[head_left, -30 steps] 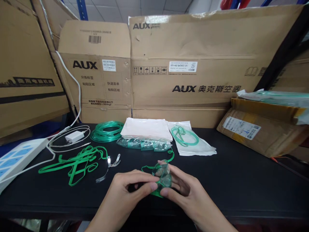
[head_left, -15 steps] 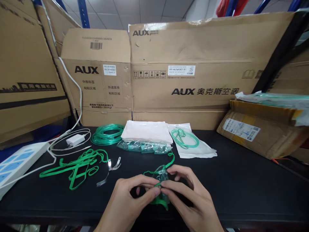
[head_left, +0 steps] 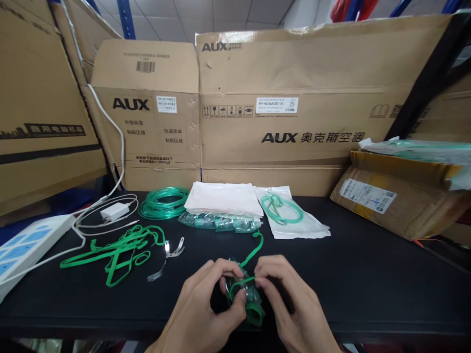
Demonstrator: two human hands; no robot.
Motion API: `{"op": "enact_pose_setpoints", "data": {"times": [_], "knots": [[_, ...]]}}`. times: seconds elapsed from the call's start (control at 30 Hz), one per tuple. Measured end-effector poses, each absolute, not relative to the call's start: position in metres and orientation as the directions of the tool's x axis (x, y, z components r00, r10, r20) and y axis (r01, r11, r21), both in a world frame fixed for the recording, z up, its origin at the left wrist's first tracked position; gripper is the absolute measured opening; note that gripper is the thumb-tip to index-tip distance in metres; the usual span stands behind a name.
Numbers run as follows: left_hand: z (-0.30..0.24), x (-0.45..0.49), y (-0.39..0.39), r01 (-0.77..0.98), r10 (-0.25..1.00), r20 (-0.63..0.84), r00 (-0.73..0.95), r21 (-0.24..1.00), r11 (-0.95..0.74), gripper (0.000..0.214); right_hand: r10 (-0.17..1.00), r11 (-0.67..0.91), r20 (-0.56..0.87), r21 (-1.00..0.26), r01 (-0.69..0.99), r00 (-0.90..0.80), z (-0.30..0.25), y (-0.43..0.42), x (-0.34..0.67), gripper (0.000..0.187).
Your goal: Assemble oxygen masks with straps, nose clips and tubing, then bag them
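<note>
Low over the front of the black table, a clear green-tinted plastic mask [head_left: 252, 293] is between my two hands. My left hand [head_left: 211, 301] is closed around the mask's left side, thumb in front. A thin green elastic strap [head_left: 243, 281] runs across the mask, and my right hand [head_left: 289, 299] pinches it between thumb and fingertips. The strap's other stretch trails back toward the white packets. A wider green end of the mask faces me at the bottom. My fingers hide part of the mask.
Loose green straps [head_left: 125, 252] and thin metal strips [head_left: 167, 255] lie at left, near a power strip [head_left: 27, 245] and white adapter [head_left: 115, 212]. Behind are coiled green tubing [head_left: 164, 202], white packets [head_left: 222, 197], more clear masks [head_left: 221, 223] and a bagged tube [head_left: 296, 215]. Cardboard boxes [head_left: 275, 117] wall the back.
My right hand has drawn the green strap to the right, away from my left fingertips. The mask has turned, so its green lower end now faces me.
</note>
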State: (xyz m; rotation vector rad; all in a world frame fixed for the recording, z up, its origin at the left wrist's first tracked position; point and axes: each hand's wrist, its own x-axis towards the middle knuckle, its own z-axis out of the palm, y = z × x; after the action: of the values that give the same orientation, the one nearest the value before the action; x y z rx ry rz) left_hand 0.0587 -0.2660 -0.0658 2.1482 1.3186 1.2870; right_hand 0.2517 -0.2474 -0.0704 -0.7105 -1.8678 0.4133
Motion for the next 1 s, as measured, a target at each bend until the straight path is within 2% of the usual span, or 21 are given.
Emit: {"op": "enact_pose_setpoints", "data": {"times": [0.2, 0.3, 0.37, 0.47, 0.6, 0.67, 0.77, 0.93, 1.0], "knots": [[-0.069, 0.056, -0.264, 0.56, 0.819, 0.551, 0.164, 0.631, -0.536, 0.024, 0.792, 0.581, 0.595, -0.803, 0.134, 0.133, -0.071, -0.242, 0.258, 0.011], [-0.069, 0.054, -0.263, 0.575, 0.813, 0.557, 0.171, 0.613, -0.541, 0.024, 0.813, 0.535, 0.536, -0.842, 0.074, 0.226, -0.071, -0.241, 0.259, 0.011], [-0.068, 0.053, -0.263, 0.576, 0.803, 0.57, 0.172, 0.603, -0.551, 0.026, 0.828, 0.525, 0.533, -0.846, 0.096, 0.171, -0.071, -0.242, 0.258, 0.011], [-0.068, 0.052, -0.263, 0.555, 0.786, 0.592, 0.179, 0.599, -0.577, 0.026, 0.859, 0.508, 0.51, -0.843, 0.179, -0.039, -0.069, -0.246, 0.254, 0.009], [-0.07, 0.05, -0.263, 0.476, 0.794, 0.564, 0.227, 0.647, -0.596, 0.029, 0.885, 0.455, 0.359, -0.799, 0.392, -0.297, -0.064, -0.249, 0.254, 0.049], [-0.072, 0.05, -0.263, 0.453, 0.801, 0.545, 0.247, 0.666, -0.593, 0.033, 0.896, 0.424, 0.295, -0.79, 0.443, -0.333, -0.063, -0.248, 0.256, 0.057], [-0.072, 0.045, -0.263, 0.487, 0.812, 0.526, 0.253, 0.656, -0.577, 0.032, 0.91, 0.387, 0.245, -0.793, 0.471, -0.334, -0.061, -0.247, 0.258, 0.056], [-0.045, 0.035, -0.251, 0.632, 0.807, 0.577, 0.121, 0.582, -0.511, 0.019, 0.92, 0.356, 0.213, -0.807, 0.472, -0.33, -0.055, -0.249, 0.257, 0.054], [-0.026, 0.039, -0.238, 0.695, 0.825, 0.537, 0.176, 0.526, -0.49, 0.022, 0.916, 0.365, 0.222, -0.808, 0.463, -0.335, -0.052, -0.251, 0.256, 0.054]]}}
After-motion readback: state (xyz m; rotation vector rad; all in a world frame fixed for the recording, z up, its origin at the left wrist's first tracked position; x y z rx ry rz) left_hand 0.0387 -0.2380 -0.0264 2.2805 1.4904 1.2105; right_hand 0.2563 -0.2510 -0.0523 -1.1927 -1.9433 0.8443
